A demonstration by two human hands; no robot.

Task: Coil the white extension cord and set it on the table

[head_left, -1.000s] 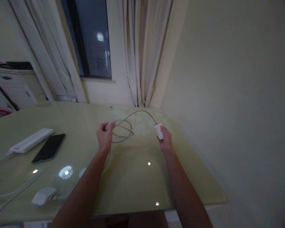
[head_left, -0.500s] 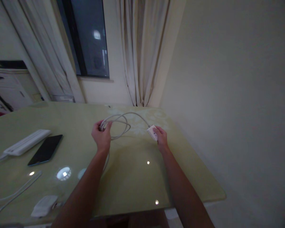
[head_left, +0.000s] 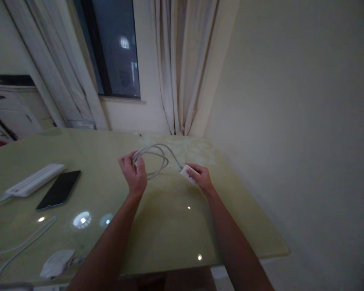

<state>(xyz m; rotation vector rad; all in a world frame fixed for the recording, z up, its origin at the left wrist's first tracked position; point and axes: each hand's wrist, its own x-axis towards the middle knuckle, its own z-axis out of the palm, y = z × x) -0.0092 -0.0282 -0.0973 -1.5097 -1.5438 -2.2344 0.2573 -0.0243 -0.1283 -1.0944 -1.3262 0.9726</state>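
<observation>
both hands [head_left: 135, 174] closer now; one cable [head_left: 157, 155], one plug [head_left: 187, 174].

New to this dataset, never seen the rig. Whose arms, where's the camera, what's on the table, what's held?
No robot: a person's two bare hands, filmed by one head-worn camera looking forward and down. The left hand grips gathered loops of a white cable; the right hand holds the white charger block at its end, over the glossy green table. Further left lie a white power strip, a dark phone, and near the front edge another white plug with its cord.
</observation>
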